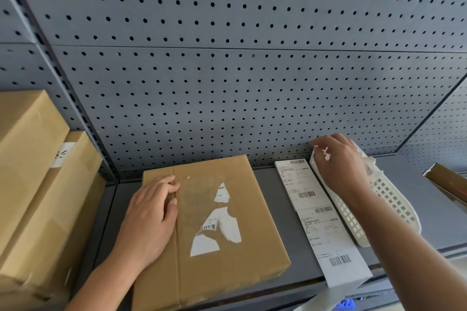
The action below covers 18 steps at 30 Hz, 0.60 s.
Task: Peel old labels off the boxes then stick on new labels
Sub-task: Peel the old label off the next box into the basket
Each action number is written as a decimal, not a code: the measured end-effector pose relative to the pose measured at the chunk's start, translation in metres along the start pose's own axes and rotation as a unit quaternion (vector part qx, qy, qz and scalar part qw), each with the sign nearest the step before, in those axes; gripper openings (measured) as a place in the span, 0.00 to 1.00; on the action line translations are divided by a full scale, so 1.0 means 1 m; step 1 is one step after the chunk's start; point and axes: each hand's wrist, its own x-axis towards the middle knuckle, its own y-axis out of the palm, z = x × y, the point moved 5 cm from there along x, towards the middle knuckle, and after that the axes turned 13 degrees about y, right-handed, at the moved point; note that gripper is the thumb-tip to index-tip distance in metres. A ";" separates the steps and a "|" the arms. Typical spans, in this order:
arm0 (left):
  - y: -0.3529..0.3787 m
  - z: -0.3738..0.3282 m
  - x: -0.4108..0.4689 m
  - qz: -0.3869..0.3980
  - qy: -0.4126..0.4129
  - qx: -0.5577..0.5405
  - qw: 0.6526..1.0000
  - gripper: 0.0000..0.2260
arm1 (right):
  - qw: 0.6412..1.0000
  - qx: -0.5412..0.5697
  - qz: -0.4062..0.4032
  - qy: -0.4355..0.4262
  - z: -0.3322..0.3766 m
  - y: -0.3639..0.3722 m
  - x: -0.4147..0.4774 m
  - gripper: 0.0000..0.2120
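A flat cardboard box (252, 212) lies on the grey shelf (288, 230) in front of me. Torn white remnants of an old label (217, 232) still stick to its top. My left hand (149, 219) rests flat on the box's left half, fingers relaxed. A strip of new labels (321, 222) with barcodes lies to the right of the box and hangs over the shelf's front edge. My right hand (341, 161) reaches over the far end of a white perforated basket (384, 204); small white paper scraps (326, 154) cling to its fingers, which look curled.
Stacked cardboard boxes (32, 184) stand at the left, one with a white label. A grey pegboard wall (227, 58) backs the shelf. The corner of another box (447, 182) shows at the right edge. Torn paper lies in the basket behind my right hand.
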 end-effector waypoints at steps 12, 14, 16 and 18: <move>0.000 -0.001 -0.001 -0.024 0.017 0.013 0.999 0.11 | 0.973 0.097 0.160 -0.135 0.097 0.056 -0.054 0.09; 0.000 0.000 -0.002 -0.026 0.018 0.012 0.999 0.11 | 0.965 0.103 0.199 -0.136 0.107 0.065 -0.065 0.10; -0.001 0.000 -0.002 -0.030 0.021 0.011 0.999 0.10 | 0.960 0.104 0.222 -0.137 0.115 0.073 -0.073 0.10; -0.001 -0.001 -0.002 -0.034 0.023 0.011 0.999 0.10 | 0.957 0.108 0.235 -0.132 0.118 0.079 -0.080 0.10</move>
